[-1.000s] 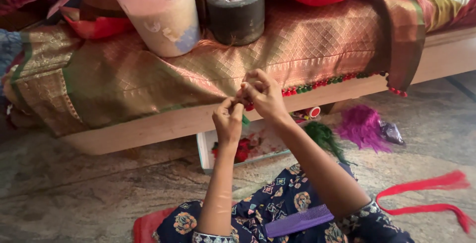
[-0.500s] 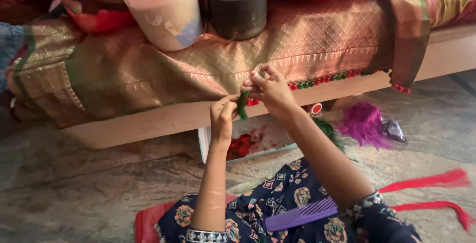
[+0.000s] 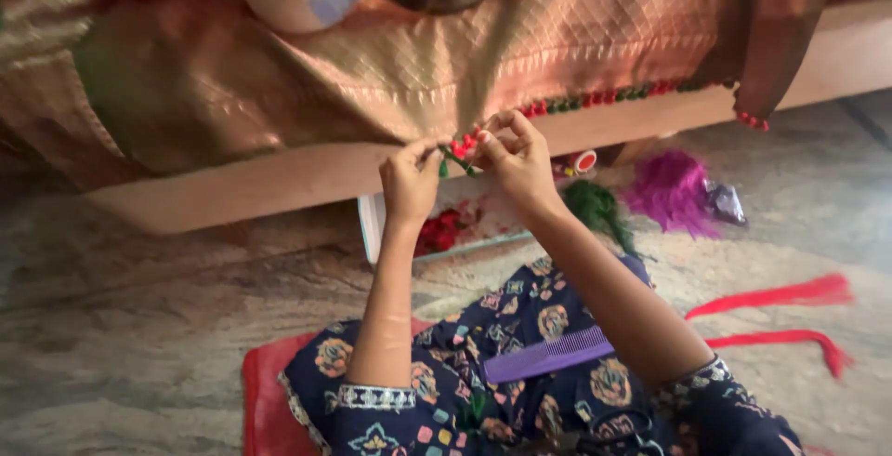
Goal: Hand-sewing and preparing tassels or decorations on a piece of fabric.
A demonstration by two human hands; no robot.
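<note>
- Left hand (image 3: pixel 409 180) pinches the green thread (image 3: pixel 452 160).
- Right hand (image 3: pixel 518 156) pinches the red tassel (image 3: pixel 462 145) on the cloth's (image 3: pixel 418 56) hem.
- Purple comb (image 3: pixel 548 355) lies on the lap.

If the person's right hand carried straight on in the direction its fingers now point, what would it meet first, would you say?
The right hand points up and left, toward the left hand. Between them sits a small green tassel that both pinch, so it would press that against the left fingers first. Depth looks about equal, though one view cannot confirm it.

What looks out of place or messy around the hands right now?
Nothing looks damaged. Loose thread lies scattered on the floor: a purple bundle, a green bundle and red strands. A purple comb rests slanted on the lap.
</note>
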